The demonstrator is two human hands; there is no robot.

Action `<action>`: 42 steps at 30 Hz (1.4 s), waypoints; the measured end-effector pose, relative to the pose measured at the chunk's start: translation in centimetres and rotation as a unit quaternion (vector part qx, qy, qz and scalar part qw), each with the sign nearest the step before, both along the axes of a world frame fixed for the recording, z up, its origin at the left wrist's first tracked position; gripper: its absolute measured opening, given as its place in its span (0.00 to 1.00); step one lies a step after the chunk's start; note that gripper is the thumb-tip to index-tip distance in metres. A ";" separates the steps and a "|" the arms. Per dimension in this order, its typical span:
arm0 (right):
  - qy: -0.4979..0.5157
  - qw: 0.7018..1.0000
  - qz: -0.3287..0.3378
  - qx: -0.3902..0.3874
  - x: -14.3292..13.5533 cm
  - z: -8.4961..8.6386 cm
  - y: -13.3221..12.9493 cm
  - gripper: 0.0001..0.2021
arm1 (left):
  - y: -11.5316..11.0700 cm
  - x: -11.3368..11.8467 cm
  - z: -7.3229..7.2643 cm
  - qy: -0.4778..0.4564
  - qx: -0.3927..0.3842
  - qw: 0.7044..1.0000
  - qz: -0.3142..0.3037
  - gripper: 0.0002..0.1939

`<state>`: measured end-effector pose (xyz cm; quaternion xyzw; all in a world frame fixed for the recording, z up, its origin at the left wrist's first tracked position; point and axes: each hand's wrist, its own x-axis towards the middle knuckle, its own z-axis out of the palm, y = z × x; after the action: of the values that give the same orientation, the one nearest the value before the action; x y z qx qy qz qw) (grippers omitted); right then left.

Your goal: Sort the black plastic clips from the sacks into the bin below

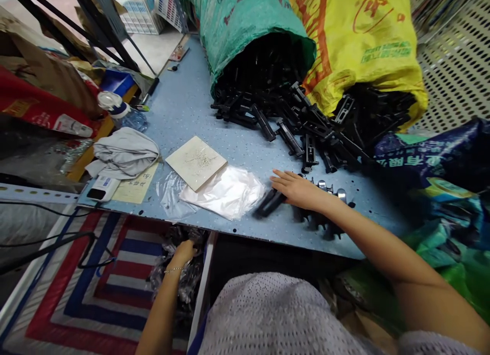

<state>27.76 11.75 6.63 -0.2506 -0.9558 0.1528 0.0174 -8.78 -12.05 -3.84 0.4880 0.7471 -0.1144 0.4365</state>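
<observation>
My right hand (294, 189) lies palm down over the near side of the table, fingers stretched out above a blurred black plastic part (270, 204). Under and beside its wrist is a row of black parts with shiny metal pieces (323, 185). Below the table edge, my left hand (186, 250) is curled among clear-wrapped dark items (187, 288); its fingertips and whatever they grip are hidden. A stack of clear plastic bags (229, 194) lies left of my right hand, partly under a pale square tile (197, 162) with small specks on it.
Black plastic parts (264, 121) spill from a green sack (248, 18) and a yellow sack (367, 44) at the back. On the left are a grey cloth (124, 153), a water bottle (124, 112) and a white device (103, 188). A dark blue bag (440, 146) stands right.
</observation>
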 end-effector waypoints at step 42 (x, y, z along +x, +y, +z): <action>0.331 0.767 -0.078 -0.544 -10.5 0.5 -12.9 0.24 | 3.5 9.4 12.1 -0.110 0.567 0.798 -0.172 0.38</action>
<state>17.23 -1.14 7.08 -0.2253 -0.6252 0.7185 0.2055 0.66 -8.54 8.25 0.7783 0.5290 0.3104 0.1342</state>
